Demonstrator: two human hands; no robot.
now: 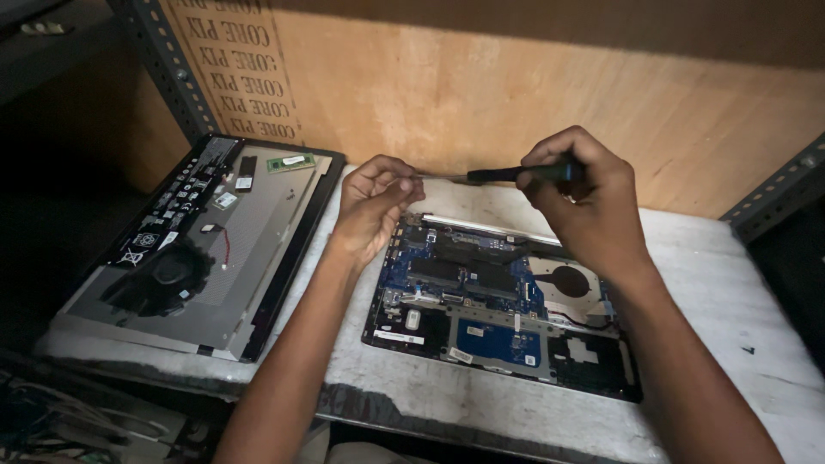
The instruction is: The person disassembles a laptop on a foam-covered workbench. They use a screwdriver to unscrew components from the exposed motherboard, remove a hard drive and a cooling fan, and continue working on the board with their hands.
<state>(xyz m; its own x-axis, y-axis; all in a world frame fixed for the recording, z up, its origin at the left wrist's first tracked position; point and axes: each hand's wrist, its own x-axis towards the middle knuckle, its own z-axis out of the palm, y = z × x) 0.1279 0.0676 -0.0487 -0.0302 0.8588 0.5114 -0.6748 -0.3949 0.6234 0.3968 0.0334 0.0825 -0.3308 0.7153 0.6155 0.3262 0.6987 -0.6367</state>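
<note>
The right hand (584, 193) has its grip closed around a screwdriver (507, 174), held level above the opened laptop (503, 305) on the surface (730, 301). The left hand (374, 202) pinches its tip. A slip could drop the tip onto the exposed motherboard (455, 275).

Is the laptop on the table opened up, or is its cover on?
Opened up. The dark laptop base shows its blue circuit board and round fan; no cover lies over them.
</note>
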